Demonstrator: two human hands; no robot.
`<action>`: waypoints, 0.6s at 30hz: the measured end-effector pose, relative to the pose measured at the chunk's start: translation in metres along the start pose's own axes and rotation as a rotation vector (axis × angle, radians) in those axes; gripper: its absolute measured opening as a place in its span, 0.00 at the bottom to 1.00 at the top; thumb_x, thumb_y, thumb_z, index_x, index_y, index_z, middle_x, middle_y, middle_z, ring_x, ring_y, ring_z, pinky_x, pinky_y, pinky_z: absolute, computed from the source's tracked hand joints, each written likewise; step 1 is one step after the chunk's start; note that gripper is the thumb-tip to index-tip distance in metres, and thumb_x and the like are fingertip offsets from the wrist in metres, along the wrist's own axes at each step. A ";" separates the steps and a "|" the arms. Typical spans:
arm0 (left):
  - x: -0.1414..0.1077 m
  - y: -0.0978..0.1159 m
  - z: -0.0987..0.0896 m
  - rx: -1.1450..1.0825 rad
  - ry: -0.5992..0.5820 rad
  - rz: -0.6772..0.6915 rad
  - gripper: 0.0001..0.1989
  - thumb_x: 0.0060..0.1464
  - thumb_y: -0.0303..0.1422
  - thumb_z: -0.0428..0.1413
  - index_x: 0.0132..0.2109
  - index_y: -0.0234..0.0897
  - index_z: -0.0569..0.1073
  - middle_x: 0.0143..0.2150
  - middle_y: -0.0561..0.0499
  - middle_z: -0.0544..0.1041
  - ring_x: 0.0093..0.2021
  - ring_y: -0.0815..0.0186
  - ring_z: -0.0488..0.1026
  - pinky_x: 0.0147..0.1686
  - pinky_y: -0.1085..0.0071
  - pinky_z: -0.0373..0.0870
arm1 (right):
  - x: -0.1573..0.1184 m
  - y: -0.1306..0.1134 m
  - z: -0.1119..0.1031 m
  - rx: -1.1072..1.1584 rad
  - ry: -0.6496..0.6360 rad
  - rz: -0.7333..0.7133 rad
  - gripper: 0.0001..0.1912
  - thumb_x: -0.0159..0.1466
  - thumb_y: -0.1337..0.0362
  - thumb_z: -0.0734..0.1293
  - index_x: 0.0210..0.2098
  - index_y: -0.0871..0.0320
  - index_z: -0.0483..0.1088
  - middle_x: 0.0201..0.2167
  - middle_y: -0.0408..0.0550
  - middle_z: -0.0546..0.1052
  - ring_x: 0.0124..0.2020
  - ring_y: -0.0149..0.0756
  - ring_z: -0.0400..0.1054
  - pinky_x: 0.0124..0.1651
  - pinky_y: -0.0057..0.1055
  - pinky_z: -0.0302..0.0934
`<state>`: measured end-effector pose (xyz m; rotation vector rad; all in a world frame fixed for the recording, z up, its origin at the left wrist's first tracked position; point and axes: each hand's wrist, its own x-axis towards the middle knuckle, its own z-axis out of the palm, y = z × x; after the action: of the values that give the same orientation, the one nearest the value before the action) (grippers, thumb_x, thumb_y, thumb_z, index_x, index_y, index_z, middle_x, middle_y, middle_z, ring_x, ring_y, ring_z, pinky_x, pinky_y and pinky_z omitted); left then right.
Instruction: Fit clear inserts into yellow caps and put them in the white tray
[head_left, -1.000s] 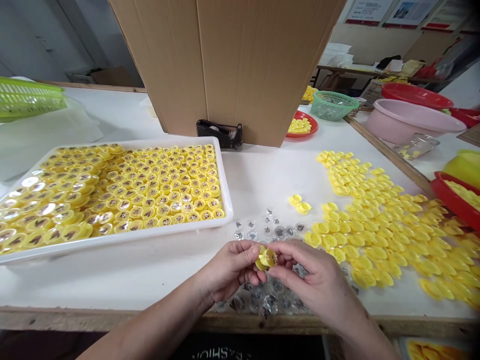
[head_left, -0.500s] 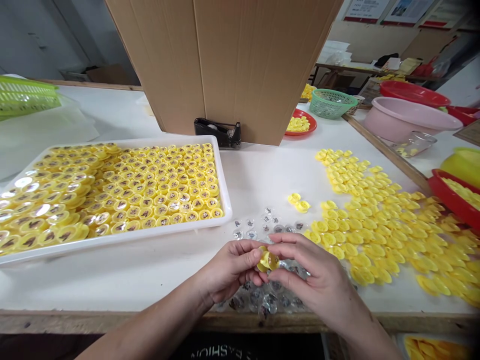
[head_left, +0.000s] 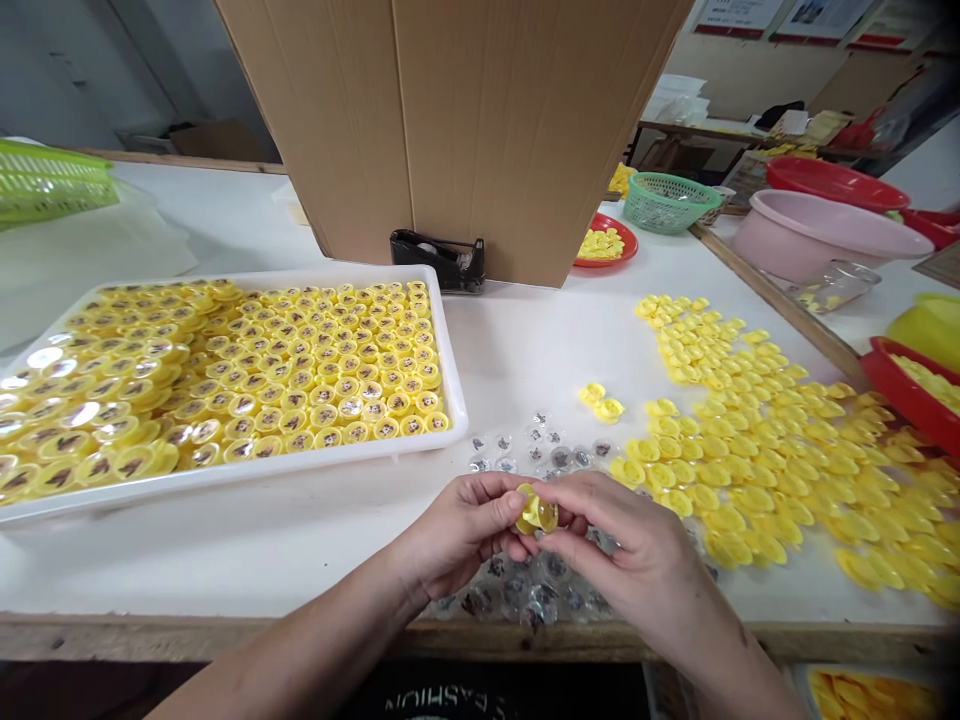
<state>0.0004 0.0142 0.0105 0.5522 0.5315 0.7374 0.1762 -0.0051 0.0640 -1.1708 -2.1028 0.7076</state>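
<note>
Near the table's front edge, my left hand (head_left: 469, 525) pinches a small yellow round piece (head_left: 531, 510) between thumb and fingers. My right hand (head_left: 619, 535) meets it from the right, thumb and fingertips closed on the same piece's clear, shiny side. Clear discs with small dark pictures (head_left: 559, 458) lie behind and beneath both hands. To the right spread many loose yellow pieces (head_left: 720, 475), and two sit apart (head_left: 604, 402). On the left, a white tray (head_left: 390, 452) holds rows of yellow pieces with pictures on their faces.
A tall cardboard box (head_left: 465, 130) stands at the back behind a black tape dispenser (head_left: 439, 262). Back right are a red plate (head_left: 611, 255), a green basket (head_left: 667, 203) and a pink basin (head_left: 817, 235). A wooden strip (head_left: 780, 300) runs along the right side.
The fingers of my right hand have closed in on the yellow piece. My left hand has stayed nearly still. The view has shifted slightly.
</note>
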 end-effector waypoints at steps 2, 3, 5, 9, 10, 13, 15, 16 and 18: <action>-0.001 0.000 0.000 -0.008 0.005 0.003 0.14 0.50 0.36 0.62 0.41 0.30 0.77 0.30 0.48 0.75 0.26 0.74 0.71 0.26 0.80 0.68 | 0.000 -0.001 0.001 -0.005 0.025 -0.016 0.19 0.62 0.71 0.66 0.51 0.47 0.69 0.40 0.44 0.74 0.39 0.34 0.69 0.40 0.31 0.67; -0.001 -0.001 0.000 -0.008 0.006 0.002 0.14 0.50 0.36 0.62 0.41 0.30 0.77 0.30 0.48 0.75 0.26 0.74 0.71 0.26 0.80 0.68 | 0.000 -0.001 0.002 -0.011 0.040 -0.026 0.19 0.62 0.71 0.66 0.50 0.48 0.69 0.40 0.44 0.75 0.39 0.34 0.70 0.40 0.31 0.67; -0.001 -0.001 0.001 -0.005 0.005 -0.004 0.15 0.50 0.36 0.62 0.42 0.29 0.77 0.30 0.47 0.75 0.26 0.74 0.71 0.26 0.80 0.68 | 0.000 -0.002 0.003 -0.029 0.061 -0.040 0.17 0.62 0.71 0.65 0.49 0.49 0.70 0.38 0.44 0.75 0.39 0.34 0.70 0.39 0.31 0.67; -0.002 0.000 0.002 0.005 0.016 -0.012 0.16 0.48 0.38 0.63 0.40 0.28 0.77 0.29 0.47 0.75 0.25 0.74 0.71 0.25 0.80 0.67 | -0.001 -0.003 0.004 -0.053 0.088 0.008 0.15 0.61 0.70 0.66 0.46 0.50 0.71 0.35 0.43 0.76 0.34 0.34 0.71 0.35 0.30 0.68; -0.002 0.000 0.002 0.007 0.018 -0.015 0.17 0.48 0.38 0.63 0.40 0.28 0.77 0.30 0.46 0.75 0.25 0.74 0.71 0.24 0.80 0.67 | -0.001 -0.003 0.004 -0.052 0.093 0.024 0.15 0.60 0.70 0.66 0.46 0.50 0.71 0.35 0.43 0.76 0.33 0.33 0.71 0.34 0.30 0.68; -0.003 0.001 0.002 0.010 0.027 -0.019 0.18 0.47 0.39 0.64 0.40 0.28 0.77 0.30 0.46 0.76 0.25 0.73 0.71 0.25 0.80 0.67 | -0.001 -0.005 0.003 -0.046 0.086 0.044 0.14 0.60 0.70 0.66 0.44 0.50 0.72 0.33 0.42 0.76 0.32 0.33 0.70 0.31 0.29 0.67; -0.003 0.001 0.002 0.013 0.036 -0.018 0.18 0.46 0.39 0.64 0.40 0.28 0.77 0.30 0.46 0.75 0.25 0.74 0.71 0.25 0.80 0.67 | 0.001 -0.006 0.003 -0.058 0.083 0.045 0.12 0.60 0.69 0.66 0.43 0.50 0.73 0.32 0.42 0.76 0.31 0.33 0.70 0.31 0.29 0.66; -0.003 0.001 0.002 0.015 0.040 -0.017 0.18 0.47 0.39 0.64 0.41 0.29 0.77 0.29 0.47 0.75 0.25 0.74 0.71 0.25 0.79 0.67 | 0.001 -0.007 0.002 -0.069 0.081 0.042 0.12 0.60 0.69 0.66 0.43 0.51 0.73 0.32 0.42 0.76 0.31 0.33 0.70 0.32 0.29 0.66; -0.003 0.001 0.003 0.021 0.040 -0.013 0.18 0.47 0.39 0.63 0.41 0.29 0.77 0.29 0.47 0.75 0.25 0.74 0.71 0.25 0.79 0.67 | 0.002 -0.009 0.003 -0.100 0.075 0.030 0.12 0.60 0.70 0.66 0.44 0.52 0.73 0.32 0.42 0.76 0.32 0.32 0.70 0.34 0.29 0.66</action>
<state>-0.0004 0.0115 0.0137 0.5543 0.5800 0.7318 0.1687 -0.0077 0.0688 -1.2651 -2.0828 0.5684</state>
